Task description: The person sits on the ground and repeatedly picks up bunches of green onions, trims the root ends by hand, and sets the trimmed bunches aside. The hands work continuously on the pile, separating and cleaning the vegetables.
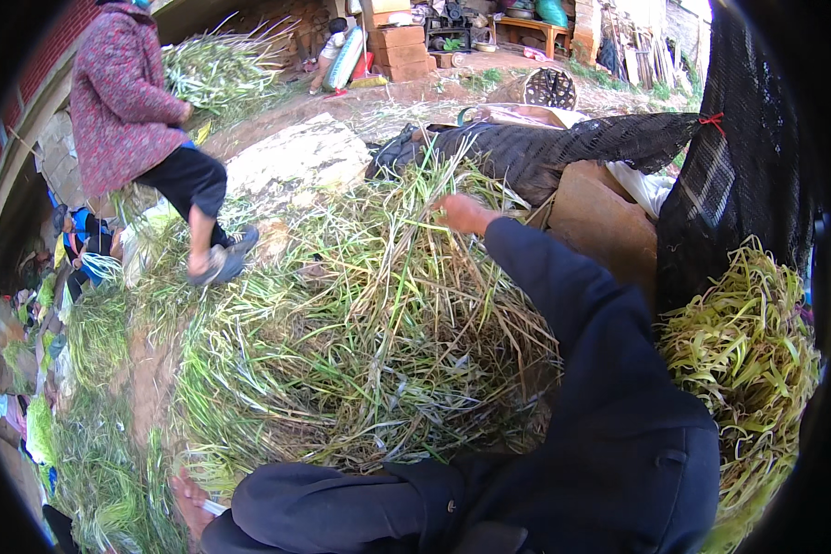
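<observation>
A large heap of cut green and browning grass-like stalks (360, 325) lies before me. At the heap's upper right, my right hand (464, 213) is closed around some long stalks, which hang down over the heap. Its dark sleeve reaches in from the right. At the lower left, beyond my bent knee, my left hand (192, 502) is near the heap's edge. A small white object (213, 507) shows beside its fingers; my knee hides the wrist, and its grip is unclear.
A person in a patterned jacket (121, 104) carries greens at the upper left; another person (86, 239) sits farther back. Black netting (727, 159) and a brown slab (599, 221) stand at the right, above more yellow-green leaves (741, 353). A woven basket (549, 88) lies behind.
</observation>
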`<control>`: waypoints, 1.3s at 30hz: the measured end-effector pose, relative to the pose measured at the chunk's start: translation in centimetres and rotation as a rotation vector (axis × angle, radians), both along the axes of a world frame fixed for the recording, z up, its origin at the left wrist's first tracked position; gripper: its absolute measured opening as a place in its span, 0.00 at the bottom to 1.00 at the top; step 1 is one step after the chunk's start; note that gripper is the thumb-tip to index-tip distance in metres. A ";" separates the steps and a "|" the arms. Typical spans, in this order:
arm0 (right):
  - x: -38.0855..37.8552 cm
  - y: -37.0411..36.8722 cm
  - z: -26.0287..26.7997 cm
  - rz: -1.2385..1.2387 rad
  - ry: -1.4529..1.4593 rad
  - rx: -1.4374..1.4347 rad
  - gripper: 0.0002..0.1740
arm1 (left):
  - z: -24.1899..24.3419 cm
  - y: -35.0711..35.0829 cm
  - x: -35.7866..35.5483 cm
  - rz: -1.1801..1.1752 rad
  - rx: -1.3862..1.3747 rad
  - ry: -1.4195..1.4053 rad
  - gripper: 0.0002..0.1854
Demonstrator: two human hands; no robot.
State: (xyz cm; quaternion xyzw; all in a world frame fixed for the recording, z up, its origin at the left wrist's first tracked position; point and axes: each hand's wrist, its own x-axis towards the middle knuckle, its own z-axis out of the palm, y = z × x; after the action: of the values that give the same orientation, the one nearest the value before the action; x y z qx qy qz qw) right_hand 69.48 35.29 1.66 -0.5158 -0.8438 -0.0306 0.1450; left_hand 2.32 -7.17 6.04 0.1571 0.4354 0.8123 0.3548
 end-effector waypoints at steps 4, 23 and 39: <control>-6.2 -5.3 -5.0 0.318 0.014 -0.193 0.14 | 1.0 -1.4 -1.8 0.049 0.021 0.026 0.20; -17.6 -24.7 -16.0 0.757 0.096 -0.589 0.12 | -11.1 -1.1 -1.3 -0.163 -0.116 -0.116 0.18; -22.8 -23.3 -11.6 0.623 0.086 -0.501 0.18 | -11.5 -2.0 -2.3 -0.162 -0.078 -0.240 0.16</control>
State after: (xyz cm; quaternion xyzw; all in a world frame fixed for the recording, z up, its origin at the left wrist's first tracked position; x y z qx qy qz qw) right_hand 46.72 11.99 -9.92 -0.2553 -0.9343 0.2431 0.0521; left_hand 0.05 -9.20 -5.46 0.0795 0.4069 0.7764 0.4746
